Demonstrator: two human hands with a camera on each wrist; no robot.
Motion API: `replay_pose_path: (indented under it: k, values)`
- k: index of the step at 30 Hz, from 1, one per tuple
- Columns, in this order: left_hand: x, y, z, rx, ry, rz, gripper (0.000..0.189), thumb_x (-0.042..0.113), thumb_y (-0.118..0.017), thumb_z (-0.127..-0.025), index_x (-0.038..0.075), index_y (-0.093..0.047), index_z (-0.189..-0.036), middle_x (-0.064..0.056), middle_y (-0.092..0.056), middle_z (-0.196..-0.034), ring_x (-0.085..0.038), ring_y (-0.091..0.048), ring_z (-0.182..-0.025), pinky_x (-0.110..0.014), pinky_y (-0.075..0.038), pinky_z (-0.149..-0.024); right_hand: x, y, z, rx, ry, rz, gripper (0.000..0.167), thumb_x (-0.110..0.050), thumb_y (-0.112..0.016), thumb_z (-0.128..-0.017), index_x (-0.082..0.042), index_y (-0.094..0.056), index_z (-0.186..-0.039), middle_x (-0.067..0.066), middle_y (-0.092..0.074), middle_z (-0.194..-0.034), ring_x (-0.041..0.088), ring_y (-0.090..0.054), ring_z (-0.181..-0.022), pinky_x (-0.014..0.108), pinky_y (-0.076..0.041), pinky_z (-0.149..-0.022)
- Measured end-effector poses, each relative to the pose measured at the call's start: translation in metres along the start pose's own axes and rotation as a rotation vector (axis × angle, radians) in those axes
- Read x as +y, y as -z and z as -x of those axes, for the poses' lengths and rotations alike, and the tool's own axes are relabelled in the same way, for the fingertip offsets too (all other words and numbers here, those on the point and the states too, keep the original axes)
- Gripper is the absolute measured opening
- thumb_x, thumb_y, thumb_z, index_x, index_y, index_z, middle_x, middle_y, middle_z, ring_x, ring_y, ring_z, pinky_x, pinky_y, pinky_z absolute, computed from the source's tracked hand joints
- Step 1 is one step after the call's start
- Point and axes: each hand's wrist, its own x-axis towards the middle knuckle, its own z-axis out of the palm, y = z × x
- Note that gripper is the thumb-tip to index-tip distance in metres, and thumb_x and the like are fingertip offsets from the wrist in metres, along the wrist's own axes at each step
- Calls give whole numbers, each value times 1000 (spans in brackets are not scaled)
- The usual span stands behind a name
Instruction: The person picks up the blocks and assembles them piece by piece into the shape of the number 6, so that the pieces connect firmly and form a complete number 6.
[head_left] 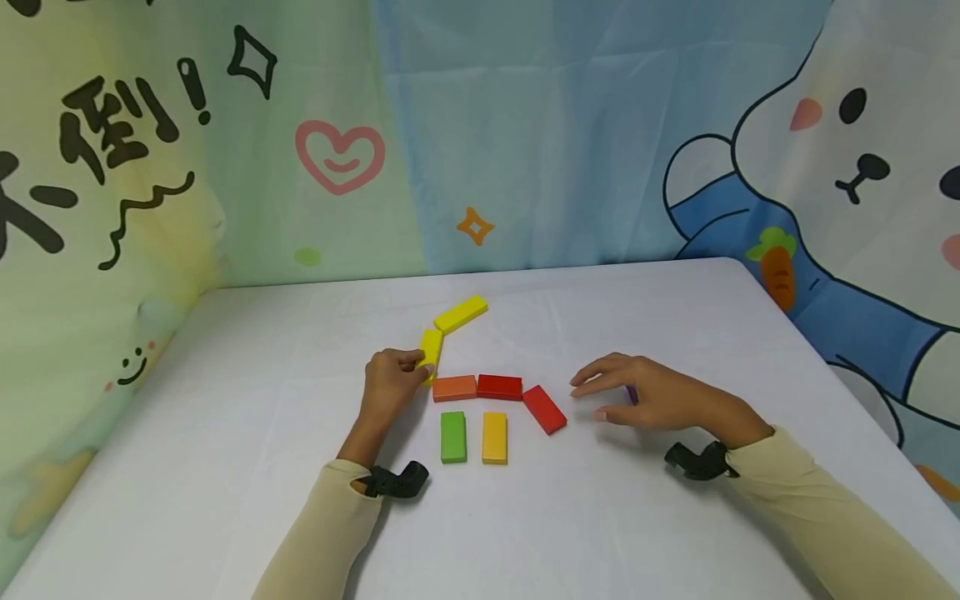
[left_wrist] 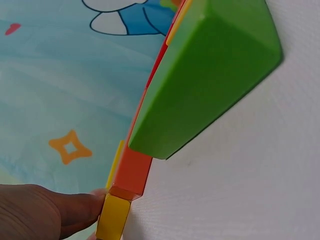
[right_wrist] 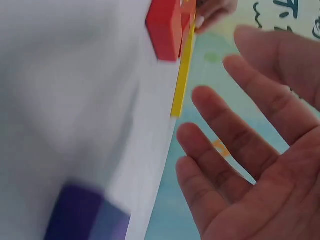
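My left hand (head_left: 393,382) pinches a yellow block (head_left: 431,350) between thumb and fingers; in the left wrist view that yellow block (left_wrist: 114,217) meets the end of the orange block (left_wrist: 131,172). A second yellow block (head_left: 461,315) slants away from its far end. The orange block (head_left: 454,388) and a red block (head_left: 499,387) lie end to end, and another red block (head_left: 545,409) angles off toward the right. My right hand (head_left: 652,392) hovers above the table with fingers spread and nothing in them. Under it is a purple block (right_wrist: 85,215), mostly hidden in the head view.
Nearer to me, a green block (head_left: 453,437) and an amber-yellow block (head_left: 494,438) lie side by side below the row. All rest on a white-covered table (head_left: 315,533). A printed cloth backdrop (head_left: 525,133) hangs behind the table's far edge.
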Motion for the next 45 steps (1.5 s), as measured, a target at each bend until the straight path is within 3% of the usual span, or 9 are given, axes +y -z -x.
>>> replay_pose_path:
  k: [5, 12, 23, 30, 40, 45]
  values:
    - [-1, 1, -1, -5, -4, -3, 33, 9, -74, -85, -4, -69, -115, -20, -67, -111, -26, -65, -98, -33, -56, -74, 16, 12, 13, 18, -12, -63, 29, -12, -72, -87, -16, -73, -116, -2, -62, -124, 29, -49, -121, 58, -44, -94]
    - [-1, 0, -1, -8, -3, -5, 33, 10, -74, -85, -4, -69, -115, -20, -66, -111, -26, -65, -98, -33, -56, -74, 38, 18, 29, 61, -35, -88, 36, -14, -74, -87, -14, -70, -123, 3, -60, -129, 35, -46, -125, 60, -44, -92]
    - [2, 1, 0, -7, 11, -15, 32, 10, -74, -85, -3, -70, -114, -20, -67, -111, -26, -65, -98, -34, -56, -75, 70, 19, 46, 63, -15, -121, 51, 14, -58, -83, -11, -65, -128, 11, -52, -134, 39, -40, -127, 68, -36, -95]
    - [1, 0, 0, -12, 24, -16, 33, 11, -74, -86, -3, -70, -115, -19, -66, -111, -26, -64, -98, -33, -56, -76, 71, 15, 40, 28, -47, -118, 59, 17, -59, -77, -17, -68, -125, 12, -48, -138, 40, -33, -130, 71, -31, -97]
    - [0, -1, 0, -4, 34, 2, 33, 10, -74, -85, -3, -69, -116, -19, -66, -112, -25, -65, -97, -31, -56, -74, 62, 12, 33, -1, -112, -54, 49, 6, -69, -80, -25, -71, -118, 9, -49, -135, 37, -33, -128, 62, -39, -97]
    - [1, -1, 1, -4, 29, 8, 34, 9, -74, -85, -4, -69, -116, -20, -66, -112, -26, -65, -96, -31, -56, -73, 59, 12, 31, -5, -141, -22, 42, -1, -72, -82, -22, -70, -119, 6, -51, -130, 35, -37, -124, 52, -47, -93]
